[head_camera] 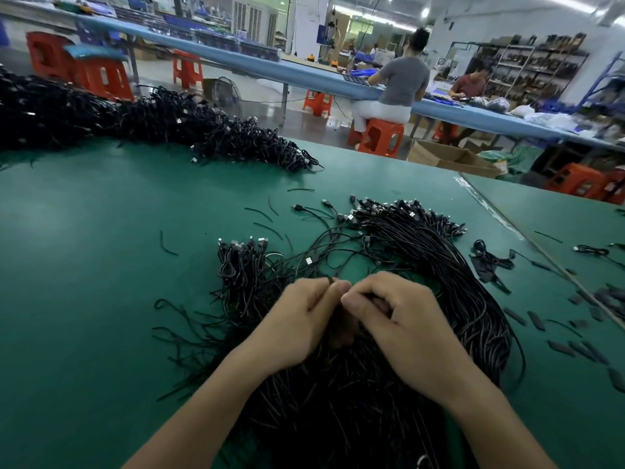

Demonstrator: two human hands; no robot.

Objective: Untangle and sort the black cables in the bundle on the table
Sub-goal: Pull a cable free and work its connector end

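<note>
A worker's left grip (pixel 297 319) and right grip (pixel 399 319) meet, each pinching thin strands atop the bundle (pixel 338 407) of black cables on the green tabletop (pixel 101 265). Easing one strand free slowly, not yanking, should keep knots from tightening. Beyond the bundle stands an open cardboard box (pixel 453 160), its contents indiscernible.
</note>
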